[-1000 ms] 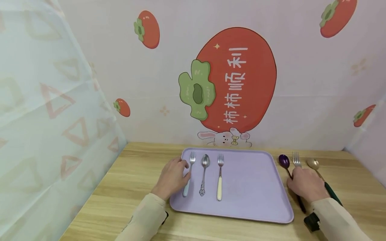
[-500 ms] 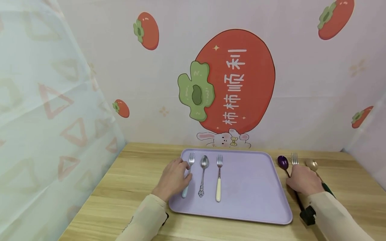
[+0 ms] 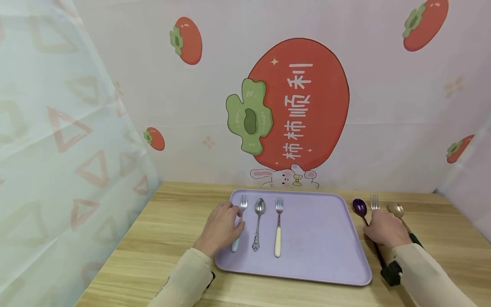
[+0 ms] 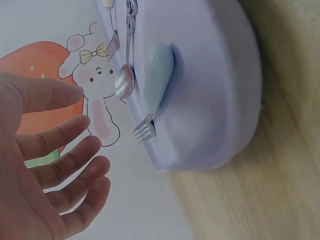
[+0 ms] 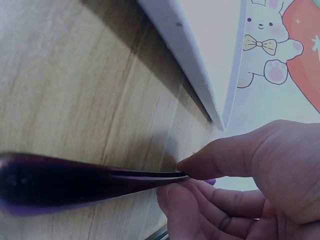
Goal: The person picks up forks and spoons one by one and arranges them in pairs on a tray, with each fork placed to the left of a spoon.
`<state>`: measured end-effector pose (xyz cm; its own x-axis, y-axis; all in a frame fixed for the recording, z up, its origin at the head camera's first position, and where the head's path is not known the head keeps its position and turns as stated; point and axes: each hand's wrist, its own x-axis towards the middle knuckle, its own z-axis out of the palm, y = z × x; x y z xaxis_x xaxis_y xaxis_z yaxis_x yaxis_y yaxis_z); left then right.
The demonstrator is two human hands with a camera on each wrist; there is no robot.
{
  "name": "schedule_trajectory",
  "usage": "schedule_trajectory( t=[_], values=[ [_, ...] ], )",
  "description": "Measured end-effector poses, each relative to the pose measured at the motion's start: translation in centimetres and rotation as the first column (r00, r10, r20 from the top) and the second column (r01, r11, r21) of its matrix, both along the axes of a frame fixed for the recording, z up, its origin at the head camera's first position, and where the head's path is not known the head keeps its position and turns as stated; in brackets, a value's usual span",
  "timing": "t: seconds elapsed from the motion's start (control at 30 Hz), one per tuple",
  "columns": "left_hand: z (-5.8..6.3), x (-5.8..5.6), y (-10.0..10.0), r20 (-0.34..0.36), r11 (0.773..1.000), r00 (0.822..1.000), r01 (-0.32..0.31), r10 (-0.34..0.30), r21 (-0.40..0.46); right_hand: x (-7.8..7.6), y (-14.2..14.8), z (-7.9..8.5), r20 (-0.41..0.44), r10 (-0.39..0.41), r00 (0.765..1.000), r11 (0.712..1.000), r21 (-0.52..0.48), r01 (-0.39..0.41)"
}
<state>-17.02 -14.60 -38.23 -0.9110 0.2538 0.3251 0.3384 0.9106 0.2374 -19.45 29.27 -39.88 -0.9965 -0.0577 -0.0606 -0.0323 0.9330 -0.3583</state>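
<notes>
My left hand hovers over the left side of the lilac tray, fingers loosely bent and holding nothing. Beneath it lies a fork with a pale blue handle, partly hidden by the hand in the head view. Beside that fork on the tray are an ornate silver spoon and a cream-handled fork. Right of the tray, my right hand pinches the thin handle of a purple spoon between thumb and fingers. The spoon's bowl points to the back wall.
Next to the right hand lie a fork, mostly covered by that hand, and a gold spoon with a green handle. A wooden table carries everything. Behind it stands a printed backdrop.
The right hand has shifted slightly left, closer to the purple spoon's handle. The left hand stays nearly still over the blue fork. The head view has tilted a little.
</notes>
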Motion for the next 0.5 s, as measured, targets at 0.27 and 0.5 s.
schedule_trajectory(
  t=[0.27, 0.5],
  values=[
    [0.1, 0.1, 0.1, 0.008, 1.0, 1.0, -0.007, 0.007, 0.0, 0.3, -0.2, 0.2, 0.025, 0.0, 1.0, 0.999, -0.045, 0.001],
    [0.0, 0.0, 0.1, 0.012, 1.0, 1.0, -0.004, 0.004, 0.003, 0.3, -0.5, 1.1, -0.016, 0.033, 0.999, 0.998, -0.044, -0.034]
  ],
)
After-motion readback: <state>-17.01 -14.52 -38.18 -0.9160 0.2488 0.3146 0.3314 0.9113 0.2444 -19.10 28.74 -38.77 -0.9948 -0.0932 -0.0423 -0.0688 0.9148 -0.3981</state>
